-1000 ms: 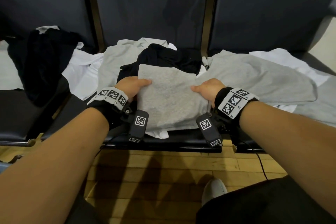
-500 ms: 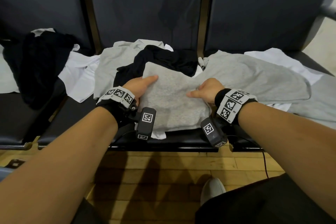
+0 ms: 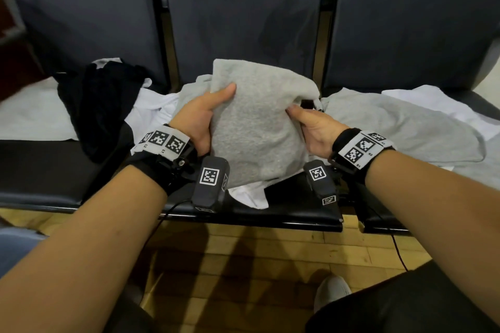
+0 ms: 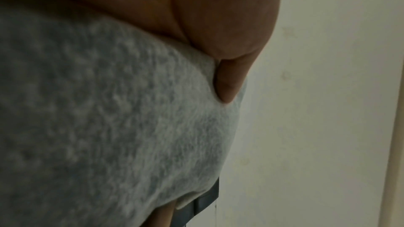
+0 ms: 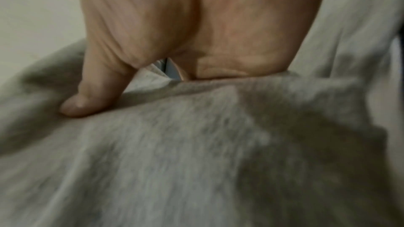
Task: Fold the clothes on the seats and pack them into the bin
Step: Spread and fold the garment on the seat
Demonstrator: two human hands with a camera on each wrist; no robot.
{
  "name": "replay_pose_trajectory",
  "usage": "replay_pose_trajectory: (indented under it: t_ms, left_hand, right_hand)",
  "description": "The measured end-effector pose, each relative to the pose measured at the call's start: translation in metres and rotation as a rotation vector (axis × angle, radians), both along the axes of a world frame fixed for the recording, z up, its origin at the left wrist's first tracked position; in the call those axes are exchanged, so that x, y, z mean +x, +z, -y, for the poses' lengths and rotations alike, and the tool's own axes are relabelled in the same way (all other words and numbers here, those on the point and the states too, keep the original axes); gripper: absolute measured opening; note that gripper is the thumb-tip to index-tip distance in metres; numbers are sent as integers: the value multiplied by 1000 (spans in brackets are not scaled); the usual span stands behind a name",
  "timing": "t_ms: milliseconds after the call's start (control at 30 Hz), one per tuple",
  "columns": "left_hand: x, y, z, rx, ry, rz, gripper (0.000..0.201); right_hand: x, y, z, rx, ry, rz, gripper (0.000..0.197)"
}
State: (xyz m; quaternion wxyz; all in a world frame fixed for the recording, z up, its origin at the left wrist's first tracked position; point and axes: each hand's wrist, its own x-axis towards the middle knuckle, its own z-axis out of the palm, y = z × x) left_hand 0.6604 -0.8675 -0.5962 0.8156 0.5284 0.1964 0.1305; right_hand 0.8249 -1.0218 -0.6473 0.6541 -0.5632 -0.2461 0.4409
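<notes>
A folded grey garment point(image 3: 257, 124) is lifted off the middle seat, held upright between both hands. My left hand point(image 3: 200, 119) grips its left edge, thumb on the front and fingers hidden behind. My right hand point(image 3: 311, 127) grips its right edge the same way. In the left wrist view the thumb point(image 4: 229, 84) presses into the grey cloth point(image 4: 109, 127). In the right wrist view the thumb point(image 5: 94, 96) lies on the blurred grey fabric point(image 5: 196, 161). No bin shows in any view.
Loose clothes cover the dark seats point(image 3: 40, 170): a black garment point(image 3: 100, 105) and white cloth point(image 3: 32, 113) at left, a spread grey shirt point(image 3: 392, 127) and a white one point(image 3: 427, 103) at right, a white piece point(image 3: 251, 194) under the lifted bundle. Wooden floor point(image 3: 257, 257) lies below.
Both hands have raised the folded grey garment from the seat and tipped it upright toward the seat back. The black garment that lay behind it is now hidden.
</notes>
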Motion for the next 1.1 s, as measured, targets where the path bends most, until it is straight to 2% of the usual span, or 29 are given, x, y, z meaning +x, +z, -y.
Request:
replay_pose_trajectory:
  t_ms: [33, 100, 200, 233, 467, 600, 733, 800, 900, 1100]
  left_hand:
    - [-7, 3, -3, 3, 16, -6, 47]
    - [-23, 9, -10, 16, 53, -9, 50]
    - [-55, 17, -23, 18, 134, 8, 45]
    - [-67, 19, -28, 10, 145, 12, 44]
    - [-169, 25, -64, -34, 279, 4, 46]
    - [-225, 29, -83, -16, 376, -32, 31]
    - [-273, 22, -115, 108, 591, -168, 32]
    - [-295, 12, -130, 148, 632, -206, 31]
    - [-329, -13, -149, 92, 663, -188, 30]
    - [-390, -81, -174, -99, 787, -179, 48]
  right_hand:
    - [-7, 5, -4, 35, 18, -42, 33]
    - [-23, 14, -15, 57, 42, -91, 33]
    - [-49, 27, -32, 40, 120, -172, 61]
    - [-59, 31, -39, 39, 146, -195, 65]
    - [-147, 31, -95, -24, 294, -279, 58]
    - [-194, 27, -132, -20, 422, -364, 56]
    - [-224, 22, -176, -62, 451, -272, 49]
    - [-239, 15, -200, -10, 432, -209, 45]
    - [-269, 4, -234, 38, 395, -111, 34]
    - [-325, -30, -296, -11, 432, 157, 34]
